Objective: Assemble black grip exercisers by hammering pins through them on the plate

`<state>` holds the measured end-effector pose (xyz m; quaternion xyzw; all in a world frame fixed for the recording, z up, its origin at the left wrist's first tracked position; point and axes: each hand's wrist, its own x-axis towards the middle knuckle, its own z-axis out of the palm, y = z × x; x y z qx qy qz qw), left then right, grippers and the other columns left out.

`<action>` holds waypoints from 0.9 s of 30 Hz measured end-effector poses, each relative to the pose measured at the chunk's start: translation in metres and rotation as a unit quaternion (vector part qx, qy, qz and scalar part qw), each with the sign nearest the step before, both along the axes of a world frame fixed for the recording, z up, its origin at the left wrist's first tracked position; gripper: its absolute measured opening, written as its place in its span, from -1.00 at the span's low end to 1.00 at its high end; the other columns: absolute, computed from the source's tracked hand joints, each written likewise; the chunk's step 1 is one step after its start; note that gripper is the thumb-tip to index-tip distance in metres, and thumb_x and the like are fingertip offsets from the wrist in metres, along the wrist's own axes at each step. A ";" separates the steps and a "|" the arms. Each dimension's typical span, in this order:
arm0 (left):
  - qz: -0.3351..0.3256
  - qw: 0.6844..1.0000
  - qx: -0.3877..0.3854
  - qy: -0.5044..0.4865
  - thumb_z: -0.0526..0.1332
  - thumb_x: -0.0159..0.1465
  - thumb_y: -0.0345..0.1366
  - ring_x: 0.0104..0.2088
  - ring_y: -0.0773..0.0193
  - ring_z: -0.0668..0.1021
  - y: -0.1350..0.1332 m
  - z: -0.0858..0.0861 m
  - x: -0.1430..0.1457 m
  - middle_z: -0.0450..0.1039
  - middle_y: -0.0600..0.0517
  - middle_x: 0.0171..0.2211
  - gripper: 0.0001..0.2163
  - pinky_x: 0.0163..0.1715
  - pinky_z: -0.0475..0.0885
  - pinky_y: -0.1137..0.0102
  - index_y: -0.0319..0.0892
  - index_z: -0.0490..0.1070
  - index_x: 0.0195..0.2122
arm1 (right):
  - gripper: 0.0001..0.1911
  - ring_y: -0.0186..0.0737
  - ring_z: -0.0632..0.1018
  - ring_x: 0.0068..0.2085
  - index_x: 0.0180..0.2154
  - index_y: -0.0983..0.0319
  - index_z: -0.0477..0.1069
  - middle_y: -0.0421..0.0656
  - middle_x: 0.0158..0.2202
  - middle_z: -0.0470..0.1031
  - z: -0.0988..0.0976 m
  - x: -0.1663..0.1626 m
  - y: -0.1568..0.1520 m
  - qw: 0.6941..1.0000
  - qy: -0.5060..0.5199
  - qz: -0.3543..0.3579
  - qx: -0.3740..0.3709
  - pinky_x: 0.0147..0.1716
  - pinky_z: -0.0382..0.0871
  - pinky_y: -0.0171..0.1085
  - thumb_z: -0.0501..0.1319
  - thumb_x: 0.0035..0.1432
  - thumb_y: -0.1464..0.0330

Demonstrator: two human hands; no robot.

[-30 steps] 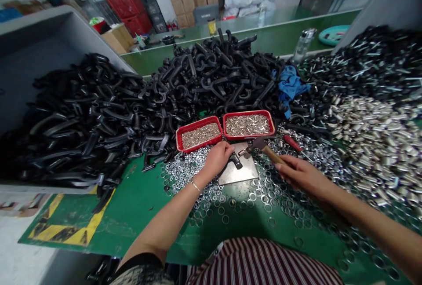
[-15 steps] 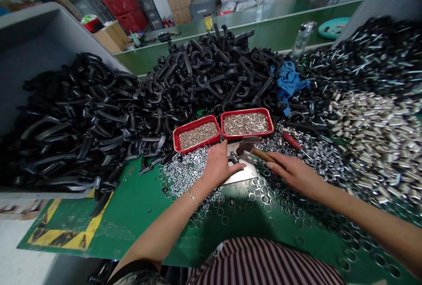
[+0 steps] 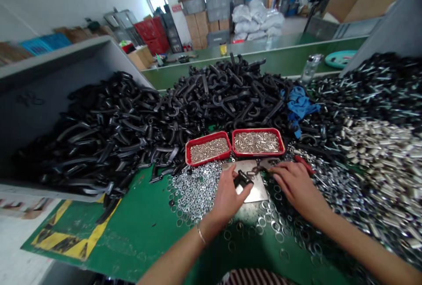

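On the metal plate my left hand pinches a black part — my right hand grips the hammer just beside it.

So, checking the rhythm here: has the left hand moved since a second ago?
Yes. The left hand has slid back from the left red tray toward the person, now covering the near left part of the metal plate.

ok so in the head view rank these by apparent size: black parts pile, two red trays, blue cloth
1. black parts pile
2. right red tray, left red tray: alike
3. blue cloth, farther back, so unsure
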<state>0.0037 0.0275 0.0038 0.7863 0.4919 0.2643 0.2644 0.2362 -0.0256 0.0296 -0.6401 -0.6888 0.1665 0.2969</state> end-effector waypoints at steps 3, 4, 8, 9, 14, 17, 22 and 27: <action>0.032 0.997 0.062 -0.045 0.28 0.28 -0.07 0.07 -0.02 0.45 -0.025 0.004 0.008 0.37 -0.24 0.06 -0.32 0.13 0.42 0.03 -0.19 0.04 0.32 | -0.56 0.00 0.51 -0.08 -0.21 0.19 0.53 -0.03 -0.20 0.54 0.002 -0.030 -0.001 0.971 0.215 0.021 -0.106 0.03 0.35 -0.03 0.03 0.37 0.03; 0.012 0.995 0.087 -0.048 0.28 0.28 -0.08 0.09 -0.05 0.45 -0.032 0.004 0.009 0.36 -0.25 0.08 -0.33 0.15 0.40 -0.01 -0.16 0.03 0.32 | -0.53 -0.03 0.53 -0.13 -0.21 0.19 0.52 -0.06 -0.23 0.55 -0.001 -0.040 0.001 0.943 0.299 0.019 -0.146 -0.05 0.40 -0.08 0.04 0.35 -0.02; -0.114 0.988 0.091 -0.039 0.25 0.32 -0.10 0.07 0.00 0.48 -0.021 0.014 0.002 0.39 -0.21 0.07 -0.36 0.10 0.45 0.02 -0.11 0.03 0.34 | -0.48 -0.13 0.54 -0.26 -0.15 0.20 0.52 -0.12 -0.26 0.56 -0.024 -0.059 0.015 0.863 0.472 -0.052 -0.174 -0.21 0.43 -0.20 0.16 0.23 -0.10; -0.118 0.989 0.084 -0.036 0.24 0.33 -0.10 0.07 0.02 0.49 -0.004 0.019 -0.003 0.40 -0.19 0.06 -0.39 0.08 0.46 0.05 -0.11 0.06 0.33 | -0.48 -0.14 0.53 -0.29 -0.16 0.21 0.52 -0.12 -0.29 0.55 -0.030 -0.059 0.019 0.865 0.469 -0.065 -0.167 -0.23 0.42 -0.21 0.19 0.21 -0.10; 0.067 0.986 0.146 -0.031 0.15 0.38 -0.30 0.04 0.14 0.50 0.151 0.041 -0.028 0.39 -0.16 0.03 -0.63 0.13 0.39 0.14 -0.20 0.25 0.20 | -0.48 -0.12 0.54 -0.26 -0.19 0.21 0.51 -0.11 -0.24 0.54 -0.045 -0.060 0.028 0.886 0.429 -0.081 -0.155 -0.27 0.43 -0.23 0.21 0.17 -0.12; 0.156 0.980 0.124 -0.008 0.28 0.24 -0.41 -0.06 0.15 0.54 0.241 0.037 -0.026 0.41 -0.18 -0.06 -0.58 0.06 0.43 0.21 -0.36 0.31 0.12 | -0.50 -0.12 0.54 -0.25 -0.24 0.19 0.48 -0.13 -0.26 0.53 -0.049 -0.062 0.030 0.891 0.421 -0.083 -0.148 -0.29 0.42 -0.25 0.20 0.18 -0.11; 0.195 0.974 0.112 -0.016 0.31 0.17 -0.45 -0.07 0.05 0.54 0.295 0.021 -0.007 0.44 -0.11 -0.25 -0.84 0.03 0.42 0.20 -0.28 0.44 -0.21 | -0.56 -0.17 0.53 -0.30 -0.33 0.21 0.45 -0.18 -0.35 0.51 -0.056 -0.058 0.033 0.874 0.451 -0.080 -0.160 -0.29 0.40 -0.27 0.24 0.17 -0.06; 0.258 0.945 0.182 -0.087 0.19 0.36 -0.33 -0.04 0.14 0.49 0.290 0.056 -0.027 0.44 -0.09 -0.21 -0.91 0.10 0.35 0.22 -0.23 0.31 -0.27 | -0.57 -0.21 0.53 -0.33 -0.29 0.20 0.44 -0.19 -0.33 0.52 -0.054 -0.054 0.034 0.835 0.513 -0.101 -0.173 -0.36 0.40 -0.30 0.29 0.13 -0.04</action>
